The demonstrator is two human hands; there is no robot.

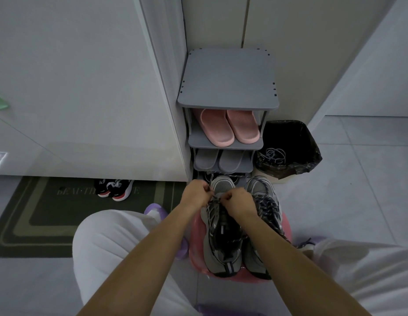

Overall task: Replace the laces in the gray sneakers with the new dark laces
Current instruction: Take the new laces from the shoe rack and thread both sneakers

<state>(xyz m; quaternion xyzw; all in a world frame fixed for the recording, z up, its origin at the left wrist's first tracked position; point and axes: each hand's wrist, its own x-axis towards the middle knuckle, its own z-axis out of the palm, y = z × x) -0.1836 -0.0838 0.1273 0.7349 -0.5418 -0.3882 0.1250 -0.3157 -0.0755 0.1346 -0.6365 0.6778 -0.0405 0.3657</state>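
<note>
Pinching the dark lace (214, 197) between the curled fingers of our left hand (197, 194) and right hand (239, 203), we are holding it over the front eyelets of one gray sneaker (221, 245). That shoe is sitting beside its laced twin (263, 197) on a pink stool (195, 255).

a gray shoe rack (228, 83) stands at twelve o'clock — between white walls (73, 76). dark doormat (50, 215) at nine o'clock, on pale floor tiles (358, 201).

Dark lace (211, 179) end apparently hidden inside fingers (205, 187).
</note>
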